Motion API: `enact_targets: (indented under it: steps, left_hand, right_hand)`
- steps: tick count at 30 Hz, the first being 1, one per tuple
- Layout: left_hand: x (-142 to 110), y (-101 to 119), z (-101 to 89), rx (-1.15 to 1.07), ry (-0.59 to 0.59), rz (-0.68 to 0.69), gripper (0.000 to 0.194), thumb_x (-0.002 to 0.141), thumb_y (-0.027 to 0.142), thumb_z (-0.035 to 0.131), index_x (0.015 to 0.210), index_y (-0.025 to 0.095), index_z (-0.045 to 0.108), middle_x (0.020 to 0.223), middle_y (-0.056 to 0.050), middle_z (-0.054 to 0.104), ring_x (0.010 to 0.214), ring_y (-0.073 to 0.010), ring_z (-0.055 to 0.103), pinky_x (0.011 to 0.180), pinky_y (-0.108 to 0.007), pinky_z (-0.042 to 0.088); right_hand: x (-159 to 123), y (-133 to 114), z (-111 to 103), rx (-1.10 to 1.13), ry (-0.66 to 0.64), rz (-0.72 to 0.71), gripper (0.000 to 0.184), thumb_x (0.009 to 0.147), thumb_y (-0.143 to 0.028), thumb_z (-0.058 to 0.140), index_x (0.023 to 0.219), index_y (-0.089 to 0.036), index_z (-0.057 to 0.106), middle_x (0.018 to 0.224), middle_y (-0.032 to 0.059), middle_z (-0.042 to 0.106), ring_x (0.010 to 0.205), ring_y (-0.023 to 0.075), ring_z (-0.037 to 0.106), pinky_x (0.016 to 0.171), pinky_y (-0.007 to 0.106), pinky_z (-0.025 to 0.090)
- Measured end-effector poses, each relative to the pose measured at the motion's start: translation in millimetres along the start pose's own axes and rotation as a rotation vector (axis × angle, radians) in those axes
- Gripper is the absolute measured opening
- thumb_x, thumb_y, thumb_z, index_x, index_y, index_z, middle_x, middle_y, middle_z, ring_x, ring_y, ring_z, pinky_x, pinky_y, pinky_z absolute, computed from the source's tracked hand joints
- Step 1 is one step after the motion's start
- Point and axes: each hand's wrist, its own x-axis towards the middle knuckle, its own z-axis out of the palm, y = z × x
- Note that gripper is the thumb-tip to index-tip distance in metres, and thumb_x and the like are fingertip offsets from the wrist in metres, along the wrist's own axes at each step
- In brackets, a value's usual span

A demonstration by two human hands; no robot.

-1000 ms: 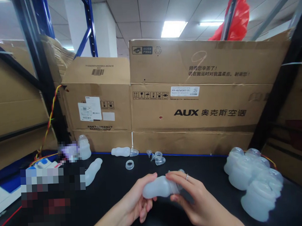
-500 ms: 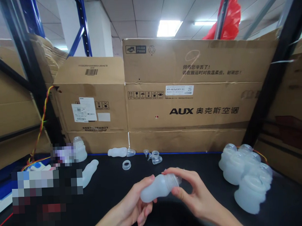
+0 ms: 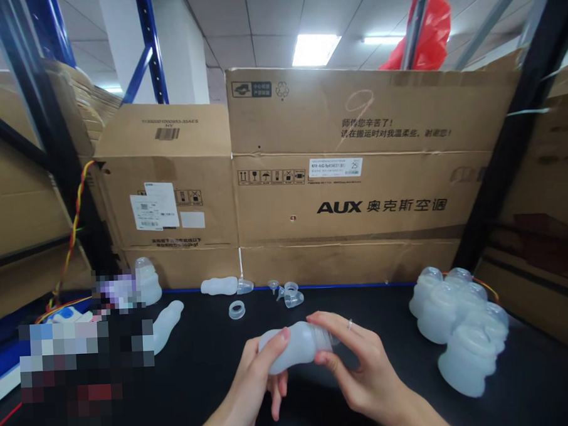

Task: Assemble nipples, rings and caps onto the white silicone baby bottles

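Note:
A frosted white baby bottle (image 3: 294,349) lies nearly on its side between my two hands, its neck to the right. My left hand (image 3: 253,377) is closed around the base end, thumb on top. The fingers and thumb of my right hand (image 3: 370,360) grip the collar (image 3: 322,337) at the bottle's neck. Those fingers partly cover whatever sits at the tip. Beyond my hands lie a loose clear ring (image 3: 237,310), a clear cap (image 3: 294,298) and a small teat (image 3: 273,285). Another bottle (image 3: 219,285) rests on its side beside a clear cap (image 3: 246,286).
Several capped bottles (image 3: 458,321) stand grouped at the right. On the left, one bottle (image 3: 170,321) lies tilted near an upright capped bottle (image 3: 148,285) and a blurred-out area. Large cardboard panels (image 3: 377,190) and dark rack posts (image 3: 497,141) border the black table (image 3: 201,367).
Both hands and the bottle have shifted slightly up, and the bottle lies more level. My right fingers have turned on the collar and now cover more of the tip.

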Motion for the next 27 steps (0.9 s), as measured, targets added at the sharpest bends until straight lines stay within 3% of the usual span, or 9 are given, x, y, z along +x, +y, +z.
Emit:
enact_targets:
  steps: [4, 8, 12, 14, 18, 20, 23, 25, 27]
  left_hand:
    - [-1, -4, -2.8, 0.078, -0.035, 0.045, 0.059, 0.085, 0.073, 0.062, 0.087, 0.014, 0.062, 0.047, 0.004, 0.054, 0.030, -0.0058, 0.039, 0.031, -0.015, 0.030]
    - [-2, -7, -10.1, 0.295, -0.021, 0.251, 0.053, 0.083, 0.069, 0.067, 0.081, 0.017, 0.056, 0.058, 0.004, 0.054, 0.041, -0.0067, 0.046, 0.039, -0.018, 0.035]
    - [-2, -1, -21.0, 0.676, 0.032, 0.658, 0.034, 0.083, 0.047, 0.077, 0.093, 0.019, 0.060, 0.073, 0.002, 0.058, 0.059, -0.0093, 0.052, 0.054, -0.021, 0.043]
    - [-1, 5, -27.6, 0.806, 0.031, 0.867, 0.036, 0.082, 0.036, 0.081, 0.107, 0.021, 0.060, 0.085, -0.001, 0.065, 0.068, -0.0121, 0.060, 0.062, -0.023, 0.051]
    - [3, 12, -38.7, 1.038, -0.022, 1.342, 0.051, 0.083, 0.004, 0.063, 0.131, 0.019, 0.055, 0.113, -0.013, 0.069, 0.099, -0.0213, 0.071, 0.078, -0.029, 0.060]
    - [4, 10, -40.1, 1.114, -0.002, 1.475, 0.056, 0.079, -0.003, 0.057, 0.132, 0.017, 0.056, 0.117, -0.015, 0.068, 0.105, -0.0232, 0.069, 0.081, -0.031, 0.060]
    - [0, 1, -35.3, 1.085, 0.070, 1.362, 0.056, 0.083, 0.004, 0.066, 0.136, 0.021, 0.054, 0.123, -0.015, 0.065, 0.111, -0.0233, 0.069, 0.084, -0.030, 0.061]
    - [-3, -2, -28.5, 0.988, 0.088, 1.136, 0.068, 0.086, 0.027, 0.075, 0.146, 0.025, 0.043, 0.136, -0.016, 0.059, 0.119, -0.0277, 0.066, 0.092, -0.037, 0.060]
    - [-6, -1, -20.9, 0.842, 0.081, 0.791, 0.076, 0.093, 0.054, 0.063, 0.156, 0.028, 0.029, 0.132, -0.015, 0.063, 0.111, -0.0289, 0.069, 0.092, -0.044, 0.060]
  right_hand:
    - [-2, 3, -3, 0.017, -0.040, 0.125, 0.036, 0.100, -0.033, 0.065, 0.136, -0.029, 0.060, 0.124, 0.0039, 0.072, 0.109, 0.0196, 0.070, 0.095, 0.029, 0.054]
    - [-7, 6, -3, 0.043, -0.082, 0.349, 0.036, 0.099, -0.050, 0.064, 0.129, -0.030, 0.068, 0.120, 0.0048, 0.073, 0.102, 0.0245, 0.068, 0.092, 0.038, 0.052]
    - [-5, 2, -1, 0.130, -0.120, 0.526, 0.046, 0.098, -0.062, 0.060, 0.125, -0.027, 0.071, 0.108, 0.0062, 0.074, 0.091, 0.0230, 0.065, 0.082, 0.036, 0.051]
    - [0, -1, 2, 0.196, -0.146, 0.566, 0.047, 0.097, -0.064, 0.060, 0.118, -0.025, 0.073, 0.099, 0.0056, 0.073, 0.084, 0.0209, 0.065, 0.077, 0.032, 0.051]
    - [3, -4, 14, 0.456, -0.182, 0.687, 0.059, 0.101, -0.069, 0.049, 0.087, -0.015, 0.069, 0.061, 0.0032, 0.064, 0.052, 0.0147, 0.059, 0.050, 0.023, 0.045]
    - [1, -2, 22, 0.516, -0.163, 0.730, 0.064, 0.101, -0.071, 0.045, 0.081, -0.014, 0.065, 0.051, 0.0010, 0.057, 0.042, 0.0118, 0.053, 0.043, 0.020, 0.038]
    - [-2, 3, 27, 0.534, -0.132, 0.764, 0.064, 0.098, -0.073, 0.049, 0.087, -0.013, 0.066, 0.052, 0.0003, 0.057, 0.042, 0.0103, 0.051, 0.040, 0.018, 0.038]
    - [-1, 6, 27, 0.548, -0.098, 0.797, 0.065, 0.096, -0.075, 0.052, 0.090, -0.012, 0.067, 0.054, 0.0002, 0.057, 0.043, 0.0111, 0.052, 0.040, 0.018, 0.039]
    - [1, 7, 25, 0.531, -0.043, 0.803, 0.063, 0.095, -0.075, 0.054, 0.094, -0.013, 0.067, 0.058, 0.0007, 0.059, 0.047, 0.0122, 0.055, 0.045, 0.020, 0.043]
